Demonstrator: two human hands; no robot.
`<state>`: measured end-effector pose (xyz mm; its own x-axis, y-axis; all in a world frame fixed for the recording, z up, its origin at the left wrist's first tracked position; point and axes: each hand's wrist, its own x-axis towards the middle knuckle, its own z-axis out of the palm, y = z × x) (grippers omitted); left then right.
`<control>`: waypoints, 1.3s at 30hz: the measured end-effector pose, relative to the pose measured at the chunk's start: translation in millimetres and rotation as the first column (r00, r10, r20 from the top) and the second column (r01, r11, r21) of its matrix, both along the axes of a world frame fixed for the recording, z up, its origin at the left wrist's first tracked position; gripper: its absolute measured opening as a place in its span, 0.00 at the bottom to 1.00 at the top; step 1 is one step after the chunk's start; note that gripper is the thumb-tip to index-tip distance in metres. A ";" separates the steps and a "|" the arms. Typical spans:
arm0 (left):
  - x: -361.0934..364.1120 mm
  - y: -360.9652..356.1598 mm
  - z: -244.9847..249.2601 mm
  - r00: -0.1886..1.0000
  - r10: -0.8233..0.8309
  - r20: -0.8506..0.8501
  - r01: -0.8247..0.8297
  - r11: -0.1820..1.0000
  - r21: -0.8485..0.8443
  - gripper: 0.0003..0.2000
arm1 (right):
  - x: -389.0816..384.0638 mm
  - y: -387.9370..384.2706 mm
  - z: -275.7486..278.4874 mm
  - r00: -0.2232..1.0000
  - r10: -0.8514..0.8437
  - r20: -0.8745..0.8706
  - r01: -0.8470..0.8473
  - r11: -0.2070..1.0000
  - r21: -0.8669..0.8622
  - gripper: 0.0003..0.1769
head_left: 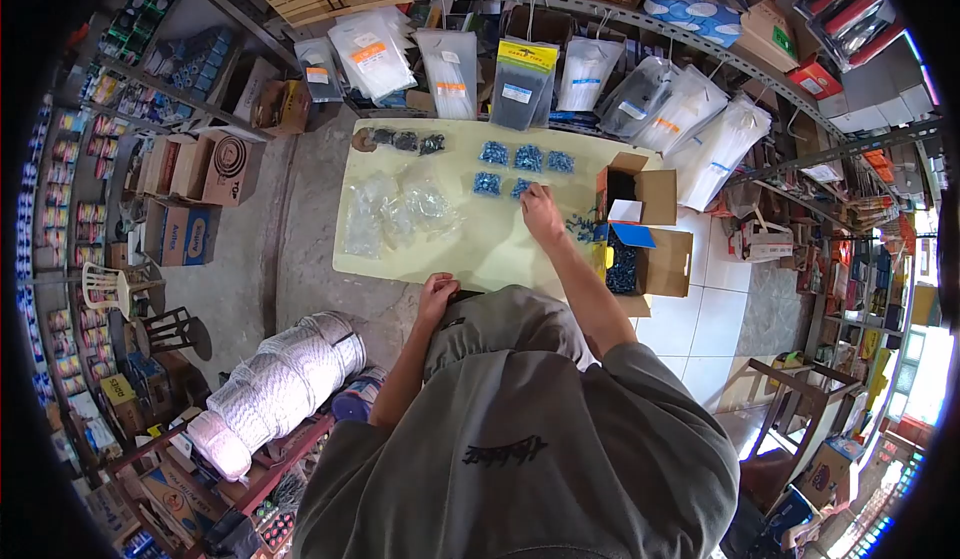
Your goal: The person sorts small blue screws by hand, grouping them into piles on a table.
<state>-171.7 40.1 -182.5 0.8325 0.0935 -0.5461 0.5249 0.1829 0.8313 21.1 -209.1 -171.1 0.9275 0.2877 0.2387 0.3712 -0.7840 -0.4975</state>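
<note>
My right hand (540, 211) reaches over the pale table, its fingers closed at a small clear bag of blue pieces (521, 188). That bag sits at the right end of the nearer row. Beside it lies another blue-filled bag (487, 183), and several more (528, 158) form the row behind. Loose blue pieces (580, 227) are scattered right of my hand, by an open box (622, 267) full of them. My left hand (437, 294) rests by the table's front edge near my leg, fingers loosely extended and holding nothing visible.
Crumpled clear plastic bags (400, 209) cover the left part of the table (490, 254). Dark bagged pieces (405, 141) lie at its back left. A second open box (622, 184) holds dark contents. Packs of cable ties (522, 84) hang behind; a wrapped rope roll (285, 379) stands left.
</note>
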 end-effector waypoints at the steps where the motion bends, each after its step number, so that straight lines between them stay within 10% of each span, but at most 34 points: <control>1: -1.3 -0.2 -1.9 1.000 0.013 -0.006 -0.012 1.000 0.010 0.14 | -2.5 -1.7 -1.0 1.000 0.024 0.001 -0.024 1.000 0.019 0.05; 18: 1.6 -2.8 -14.3 0.968 -0.247 -0.045 0.249 0.921 0.298 0.11 | -62.2 -9.4 38.0 0.993 0.110 -0.050 -0.114 0.990 -0.079 0.26; 27: 45.6 1.5 2.5 0.935 0.198 -0.296 -0.277 0.926 -0.255 0.16 | -166.7 -47.9 24.1 0.928 0.111 -0.356 -0.087 0.993 0.082 0.25; 39: 114.4 15.5 -24.4 0.906 0.184 -0.381 -0.282 0.934 -0.220 0.12 | -209.1 -14.6 45.1 0.885 -0.155 -0.438 0.158 0.987 -0.030 0.28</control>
